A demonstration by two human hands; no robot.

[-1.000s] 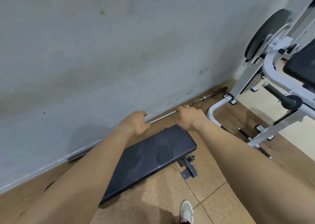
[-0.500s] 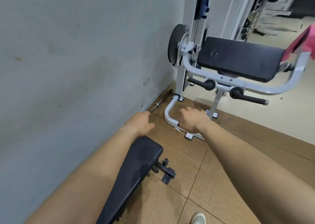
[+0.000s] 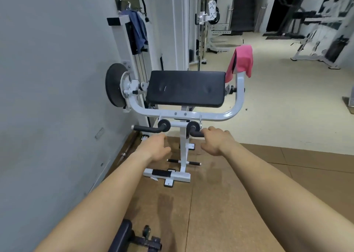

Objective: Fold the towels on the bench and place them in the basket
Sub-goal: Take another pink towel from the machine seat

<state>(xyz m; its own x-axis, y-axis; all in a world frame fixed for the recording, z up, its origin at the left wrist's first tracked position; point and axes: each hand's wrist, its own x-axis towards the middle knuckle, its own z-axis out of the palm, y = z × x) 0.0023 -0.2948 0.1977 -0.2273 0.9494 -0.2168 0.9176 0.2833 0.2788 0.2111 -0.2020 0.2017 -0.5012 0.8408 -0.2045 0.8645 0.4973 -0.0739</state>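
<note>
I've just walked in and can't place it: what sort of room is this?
Most likely a gym. A white-framed exercise machine with a black pad stands by the wall, a black disc like a weight plate sits at its side, and more racks fill the room behind.

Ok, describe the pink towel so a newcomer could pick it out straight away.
Find the white-framed machine with the black pad by the left wall. Follow its curved tube to the right upright: the pink towel is draped over that upright's top. The blue cloth, by contrast, hangs farther back on the column at the left.
</note>
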